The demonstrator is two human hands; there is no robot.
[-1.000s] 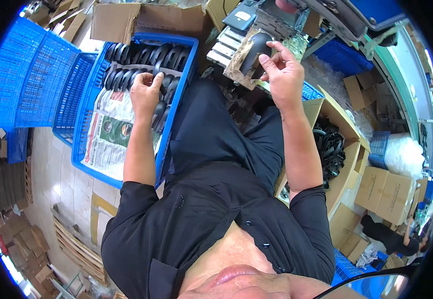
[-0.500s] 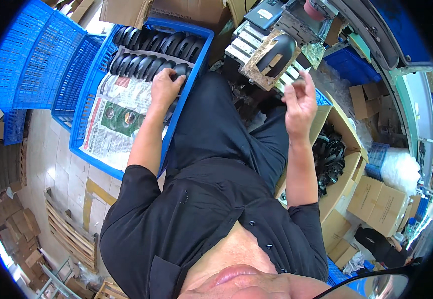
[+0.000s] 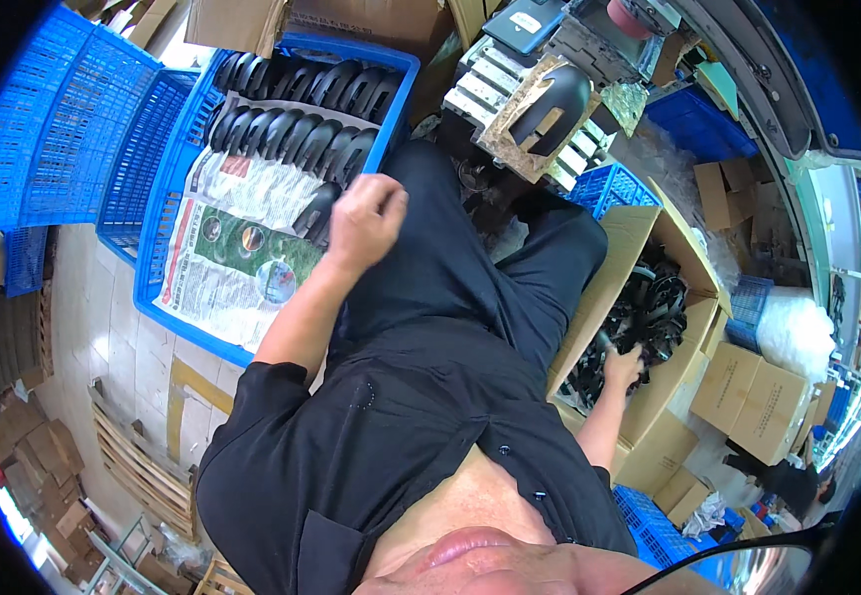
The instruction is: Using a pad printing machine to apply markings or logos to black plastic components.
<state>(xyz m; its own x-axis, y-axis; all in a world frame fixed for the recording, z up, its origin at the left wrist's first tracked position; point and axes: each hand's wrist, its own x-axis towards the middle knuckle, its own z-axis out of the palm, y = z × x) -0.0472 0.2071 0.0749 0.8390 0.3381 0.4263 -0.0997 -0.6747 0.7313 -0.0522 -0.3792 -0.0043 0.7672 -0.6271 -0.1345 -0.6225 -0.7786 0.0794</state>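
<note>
My left hand [image 3: 366, 220] is above the right rim of a blue crate [image 3: 187, 339], its fingers curled with nothing seen in them. Beside its wrist, a black curved plastic shell [image 3: 317, 211] rests on the newspaper [image 3: 237, 297] lining the crate. Rows of similar black shells [image 3: 297, 137] lean against one another farther back. Over on the right, my right hand [image 3: 624, 369] reaches into a cardboard box [image 3: 597, 273] of jumbled black plastic parts [image 3: 657, 302]. Its fingers look spread against the parts, and their tips are partly lost among them.
Ahead stands a machine fixture [image 3: 510, 134] bearing a larger black domed shell [image 3: 554, 107]. A blue device [image 3: 524, 24] lies behind it. More blue crates [image 3: 49, 119] stand at the left. Closed cartons [image 3: 753, 402] and a white plastic bag [image 3: 796, 332] sit at the right.
My left hand has come off the end of the shell row and moved toward me, to the crate's rim. My right hand has dropped from beside the fixture into the cardboard box.
</note>
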